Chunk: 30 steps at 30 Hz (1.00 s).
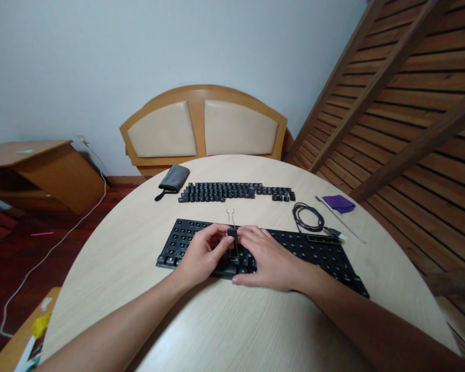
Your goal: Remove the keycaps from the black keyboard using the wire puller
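A black keyboard lies at a slant on the table, many of its keycaps off and bare switches showing. My left hand is closed in a pinch around the black handle of a wire keycap puller. The tool stands upright over the front keys, one pair of wire ends pointing up and the other reaching down to a key. Beside it my right hand spreads across the keyboard, thumb at the front edge and fingers by the puller; whether they touch the tool is unclear.
Loose black keycaps stand in rows behind the keyboard. A grey pouch is at the back left. To the right are a coiled cable, a thin metal rod and a purple cloth. A chair-like padded board rises behind the table.
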Motion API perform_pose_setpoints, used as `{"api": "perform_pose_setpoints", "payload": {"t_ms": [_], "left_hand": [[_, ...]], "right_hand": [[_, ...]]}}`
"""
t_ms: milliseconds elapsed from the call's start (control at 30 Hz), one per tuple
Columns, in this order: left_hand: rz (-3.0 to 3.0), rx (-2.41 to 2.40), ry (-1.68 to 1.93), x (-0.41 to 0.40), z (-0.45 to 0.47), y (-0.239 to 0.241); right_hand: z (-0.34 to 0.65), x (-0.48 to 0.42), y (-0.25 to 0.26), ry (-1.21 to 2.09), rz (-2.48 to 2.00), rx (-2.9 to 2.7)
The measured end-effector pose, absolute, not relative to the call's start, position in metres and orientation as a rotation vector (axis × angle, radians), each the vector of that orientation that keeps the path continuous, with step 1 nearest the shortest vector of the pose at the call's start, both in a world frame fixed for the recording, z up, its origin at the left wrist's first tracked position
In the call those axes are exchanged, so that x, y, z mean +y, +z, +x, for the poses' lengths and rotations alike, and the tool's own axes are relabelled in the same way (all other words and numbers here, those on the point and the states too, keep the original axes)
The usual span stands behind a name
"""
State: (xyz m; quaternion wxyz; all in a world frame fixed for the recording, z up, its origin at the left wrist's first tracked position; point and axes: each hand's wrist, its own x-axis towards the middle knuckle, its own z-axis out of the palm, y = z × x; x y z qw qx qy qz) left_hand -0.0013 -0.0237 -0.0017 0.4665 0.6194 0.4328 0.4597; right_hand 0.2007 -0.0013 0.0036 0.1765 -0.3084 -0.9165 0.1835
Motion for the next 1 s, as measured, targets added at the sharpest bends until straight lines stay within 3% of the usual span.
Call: {"api": "perform_pose_setpoints", "payload": {"t_ms": [500,1000], "left_hand": [[2.018,1.029,0.808,-0.024,-0.017,0.019],[2.233,0.967,0.783,-0.025,-0.02,0.013]], "right_hand": [[0.201,-0.001,0.003,0.577,-0.859,-2.552],[0.201,-0.002,0.009,0.615,-0.874,-2.557]]}}
